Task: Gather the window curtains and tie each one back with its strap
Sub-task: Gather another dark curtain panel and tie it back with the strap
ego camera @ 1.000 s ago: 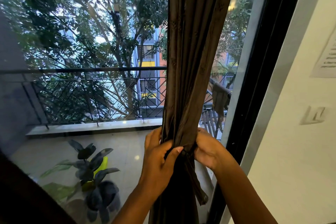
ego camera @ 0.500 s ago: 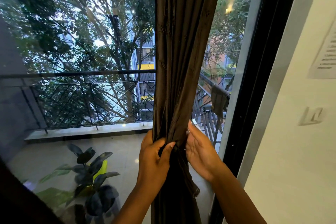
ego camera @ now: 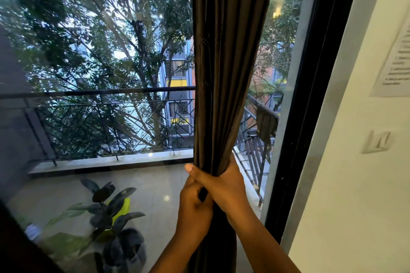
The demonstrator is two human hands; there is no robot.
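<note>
Where both hands meet, curtain (ego camera: 224,73) bunched in left hand (ego camera: 195,208), right hand (ego camera: 224,184) grip.

Dark brown gathered curtain (ego camera: 224,73) hangs as one narrow bundle in front of the glass pane (ego camera: 99,62); open air left of it. To its right only a slim gap before the black window frame (ego camera: 310,95) and white wall (ego camera: 355,184). Both hands crowd the bundle's waist.

Curtain (ego camera: 224,68): dark brown cloth, slight sheen, finely ribbed folds. Window glass (ego camera: 99,51): glossy, reflective. Balcony railing (ego camera: 97,92): dark metal. Wall (ego camera: 359,184): matt white.
</note>
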